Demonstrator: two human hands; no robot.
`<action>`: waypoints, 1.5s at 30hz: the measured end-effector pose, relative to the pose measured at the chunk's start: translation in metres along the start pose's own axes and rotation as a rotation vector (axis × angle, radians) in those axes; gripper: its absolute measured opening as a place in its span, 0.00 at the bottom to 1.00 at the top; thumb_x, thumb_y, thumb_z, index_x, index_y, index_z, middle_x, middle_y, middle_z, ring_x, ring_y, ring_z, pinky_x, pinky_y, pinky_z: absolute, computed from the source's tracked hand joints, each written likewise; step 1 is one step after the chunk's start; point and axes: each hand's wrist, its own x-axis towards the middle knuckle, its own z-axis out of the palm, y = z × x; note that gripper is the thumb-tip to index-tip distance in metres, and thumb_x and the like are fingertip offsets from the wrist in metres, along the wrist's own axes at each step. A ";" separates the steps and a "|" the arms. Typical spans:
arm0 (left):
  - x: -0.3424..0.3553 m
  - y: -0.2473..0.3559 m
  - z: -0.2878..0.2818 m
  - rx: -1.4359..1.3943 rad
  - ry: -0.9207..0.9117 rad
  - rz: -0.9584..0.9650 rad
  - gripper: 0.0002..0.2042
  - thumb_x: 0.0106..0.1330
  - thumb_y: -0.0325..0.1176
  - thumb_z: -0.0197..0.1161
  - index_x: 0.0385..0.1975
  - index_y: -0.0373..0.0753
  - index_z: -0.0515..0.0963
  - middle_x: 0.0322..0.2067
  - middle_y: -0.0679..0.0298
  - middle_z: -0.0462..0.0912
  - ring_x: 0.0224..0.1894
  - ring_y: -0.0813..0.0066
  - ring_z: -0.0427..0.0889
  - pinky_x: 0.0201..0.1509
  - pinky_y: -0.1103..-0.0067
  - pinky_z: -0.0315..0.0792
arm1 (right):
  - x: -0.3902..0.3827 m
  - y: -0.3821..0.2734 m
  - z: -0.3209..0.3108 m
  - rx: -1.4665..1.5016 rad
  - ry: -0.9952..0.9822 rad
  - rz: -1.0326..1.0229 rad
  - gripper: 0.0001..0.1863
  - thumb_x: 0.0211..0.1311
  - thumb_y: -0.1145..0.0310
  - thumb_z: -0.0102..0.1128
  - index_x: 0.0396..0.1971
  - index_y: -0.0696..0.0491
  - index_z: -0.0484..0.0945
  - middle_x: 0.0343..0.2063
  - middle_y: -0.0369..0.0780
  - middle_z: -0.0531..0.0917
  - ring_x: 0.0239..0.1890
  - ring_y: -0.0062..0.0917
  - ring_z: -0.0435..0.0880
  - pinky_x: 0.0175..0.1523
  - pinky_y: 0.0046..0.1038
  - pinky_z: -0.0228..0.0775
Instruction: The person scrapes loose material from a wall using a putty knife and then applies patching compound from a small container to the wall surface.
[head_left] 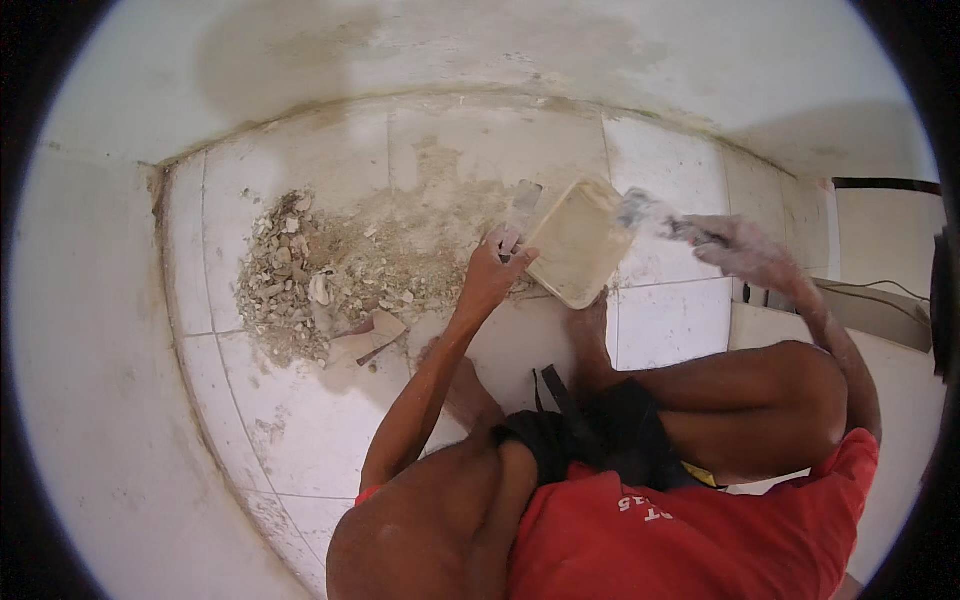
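Your left hand [503, 262] is closed about the handle of a flat scraper [524, 203], its blade pointing to 12 o'clock, while the fingers also meet the near-left edge of the shallow off-white tray [606, 262]. Taking that tray as the clock's centre, your left hand is at 9. Your right hand [745, 247], at 3, is curled round the dark handle of a second scraper [648, 214]; its blurred, pale-smeared blade lies at 2, by the rim, though you cannot tell whether they touch. The tray's inside shows a pale beige coating. Far out at 9, a rubble heap [285, 268] lies on the tiled floor [665, 325]; a broken tile piece [372, 338] is at 8.
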 end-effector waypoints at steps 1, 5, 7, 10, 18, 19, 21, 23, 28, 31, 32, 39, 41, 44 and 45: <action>0.000 0.002 0.003 0.081 0.022 0.035 0.20 0.60 0.36 0.67 0.48 0.30 0.74 0.36 0.54 0.81 0.38 0.68 0.78 0.44 0.73 0.72 | 0.007 -0.002 0.014 0.005 -0.004 0.000 0.27 0.61 0.65 0.56 0.60 0.56 0.67 0.31 0.40 0.80 0.24 0.27 0.78 0.30 0.30 0.72; 0.004 -0.004 0.007 -0.041 0.057 0.059 0.20 0.60 0.34 0.67 0.49 0.30 0.75 0.34 0.57 0.81 0.37 0.70 0.78 0.44 0.75 0.72 | 0.047 -0.006 0.061 -0.462 0.138 -0.171 0.19 0.64 0.66 0.50 0.53 0.57 0.70 0.36 0.48 0.81 0.35 0.43 0.81 0.41 0.44 0.72; 0.005 -0.007 0.012 -0.153 0.058 0.042 0.18 0.61 0.35 0.67 0.46 0.31 0.76 0.33 0.61 0.81 0.33 0.76 0.77 0.38 0.77 0.71 | 0.068 0.001 0.074 -0.474 0.136 -0.210 0.16 0.65 0.67 0.48 0.50 0.56 0.71 0.35 0.51 0.80 0.37 0.47 0.81 0.44 0.47 0.71; 0.006 -0.009 0.014 -0.271 0.083 0.009 0.15 0.62 0.36 0.67 0.42 0.33 0.77 0.29 0.66 0.80 0.27 0.82 0.75 0.29 0.80 0.69 | 0.094 -0.003 0.085 -0.555 0.204 -0.248 0.13 0.63 0.70 0.47 0.46 0.55 0.72 0.30 0.50 0.81 0.36 0.45 0.82 0.42 0.45 0.73; 0.011 -0.002 0.033 -0.346 0.092 -0.029 0.14 0.63 0.37 0.68 0.38 0.34 0.77 0.20 0.71 0.73 0.19 0.83 0.68 0.22 0.83 0.63 | 0.111 0.028 0.149 -0.652 0.316 -0.457 0.09 0.55 0.71 0.56 0.36 0.54 0.79 0.33 0.42 0.84 0.39 0.33 0.84 0.40 0.37 0.76; 0.014 -0.002 0.040 -0.356 0.093 -0.012 0.14 0.63 0.37 0.68 0.38 0.33 0.77 0.20 0.70 0.73 0.19 0.84 0.68 0.22 0.83 0.63 | 0.110 0.046 0.158 -0.618 0.352 -0.518 0.09 0.54 0.71 0.57 0.35 0.54 0.80 0.32 0.41 0.84 0.39 0.31 0.84 0.41 0.35 0.76; 0.002 -0.013 0.011 -0.303 0.184 -0.019 0.13 0.63 0.37 0.67 0.38 0.33 0.77 0.20 0.70 0.73 0.19 0.84 0.68 0.22 0.83 0.63 | 0.117 0.013 0.173 -0.725 0.215 -0.608 0.10 0.52 0.72 0.59 0.36 0.53 0.81 0.33 0.41 0.84 0.39 0.29 0.84 0.41 0.33 0.77; 0.001 -0.007 0.012 -0.211 0.171 -0.026 0.13 0.63 0.36 0.67 0.38 0.32 0.76 0.21 0.70 0.74 0.19 0.84 0.69 0.22 0.82 0.63 | 0.092 -0.013 0.140 -0.913 0.057 -0.530 0.10 0.52 0.72 0.59 0.36 0.53 0.81 0.34 0.41 0.85 0.40 0.29 0.84 0.42 0.31 0.77; 0.007 -0.002 0.022 -0.225 0.152 -0.002 0.13 0.63 0.36 0.67 0.38 0.32 0.77 0.22 0.69 0.75 0.20 0.84 0.69 0.23 0.82 0.64 | 0.091 0.007 0.116 -0.842 0.201 -0.479 0.07 0.51 0.72 0.59 0.31 0.54 0.81 0.28 0.43 0.84 0.37 0.32 0.85 0.37 0.33 0.78; 0.013 -0.003 0.036 -0.256 0.119 -0.019 0.12 0.63 0.35 0.67 0.38 0.32 0.78 0.23 0.69 0.76 0.21 0.83 0.70 0.24 0.82 0.65 | 0.102 0.012 0.115 -0.842 0.279 -0.468 0.06 0.50 0.72 0.59 0.30 0.54 0.80 0.25 0.44 0.83 0.35 0.33 0.85 0.36 0.34 0.78; 0.011 -0.005 0.025 -0.250 0.140 -0.037 0.12 0.63 0.35 0.67 0.38 0.32 0.78 0.24 0.69 0.77 0.22 0.83 0.71 0.25 0.82 0.66 | 0.114 0.004 0.125 -0.897 0.210 -0.478 0.07 0.50 0.72 0.58 0.31 0.54 0.79 0.26 0.44 0.83 0.35 0.33 0.85 0.37 0.34 0.79; 0.009 0.002 0.016 -0.135 0.159 -0.035 0.09 0.62 0.30 0.66 0.37 0.32 0.78 0.27 0.69 0.79 0.25 0.84 0.72 0.28 0.83 0.67 | 0.092 0.014 0.108 -0.815 0.257 -0.378 0.10 0.55 0.72 0.53 0.37 0.54 0.77 0.25 0.44 0.83 0.29 0.36 0.84 0.32 0.36 0.77; 0.012 0.000 0.023 -0.140 0.167 0.003 0.11 0.61 0.30 0.67 0.39 0.31 0.78 0.28 0.67 0.80 0.29 0.82 0.74 0.33 0.82 0.69 | 0.103 0.023 0.099 -0.806 0.286 -0.351 0.11 0.56 0.72 0.51 0.39 0.54 0.76 0.24 0.44 0.82 0.27 0.36 0.84 0.30 0.37 0.76; 0.014 -0.008 0.018 -0.196 0.141 -0.036 0.14 0.60 0.30 0.67 0.42 0.31 0.77 0.31 0.65 0.82 0.32 0.80 0.76 0.37 0.81 0.71 | 0.148 0.027 0.113 -0.812 0.260 -0.399 0.11 0.50 0.71 0.57 0.34 0.55 0.78 0.22 0.44 0.82 0.26 0.38 0.84 0.31 0.37 0.78; 0.015 -0.008 0.018 -0.194 0.144 -0.035 0.14 0.60 0.30 0.67 0.42 0.31 0.77 0.31 0.65 0.82 0.32 0.80 0.76 0.37 0.81 0.71 | 0.150 0.038 0.121 -0.812 0.262 -0.403 0.11 0.50 0.71 0.57 0.34 0.55 0.78 0.22 0.44 0.82 0.26 0.38 0.84 0.31 0.37 0.78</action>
